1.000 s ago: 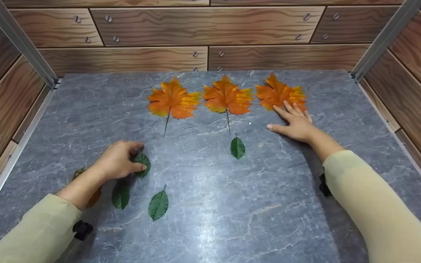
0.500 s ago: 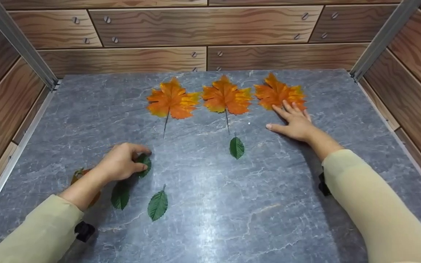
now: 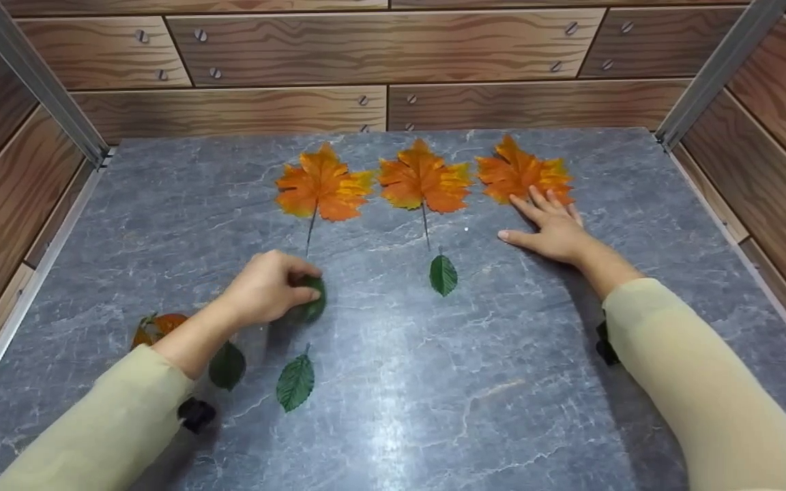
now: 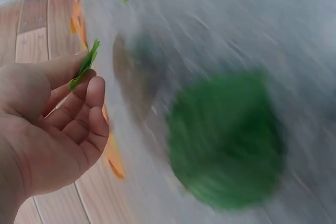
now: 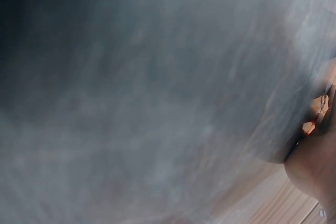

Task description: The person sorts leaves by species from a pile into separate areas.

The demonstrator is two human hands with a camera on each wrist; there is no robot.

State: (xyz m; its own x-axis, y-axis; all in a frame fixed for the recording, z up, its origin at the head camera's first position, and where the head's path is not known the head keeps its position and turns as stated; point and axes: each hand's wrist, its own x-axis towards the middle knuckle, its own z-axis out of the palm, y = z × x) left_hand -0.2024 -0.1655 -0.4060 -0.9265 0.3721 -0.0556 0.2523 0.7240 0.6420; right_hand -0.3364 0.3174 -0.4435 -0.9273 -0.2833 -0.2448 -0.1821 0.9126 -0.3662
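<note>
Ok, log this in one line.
left hand: pinches green leaf | right hand: spread over rightmost orange leaf | another green leaf: lies in front of middle orange leaf

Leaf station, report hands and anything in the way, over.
Left hand pinches green leaf. Right hand touches rightmost orange leaf. Left forearm partly hides an orange item.

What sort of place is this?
Probably a purpose-built work booth: a grey marble-look tabletop, walls with a wood-plank pattern that looks printed, behind it and on both sides, and metal posts at the back corners.
</note>
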